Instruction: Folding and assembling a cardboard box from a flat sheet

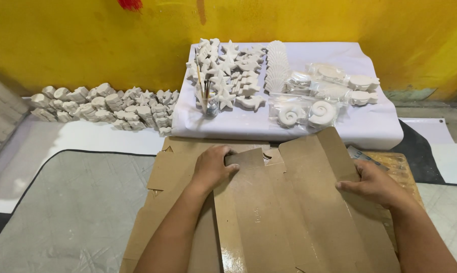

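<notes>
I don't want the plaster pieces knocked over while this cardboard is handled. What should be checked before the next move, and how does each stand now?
1. Left hand grips the cardboard sheet at its top edge: ok.
2. Right hand holds its right edge: ok.
3. Cardboard apart from brush jar: ok.
4. Bagged shell casts behind the cardboard's far edge, close: cannot tell if clear.
5. Star casts set back on the white cloth: ok.

Craft workshop: unpainted plaster figures (228,71) massed on white-covered tabletop (375,129), more (102,103) along yellow wall (86,40), paintbrushes in cup (206,98).
</notes>
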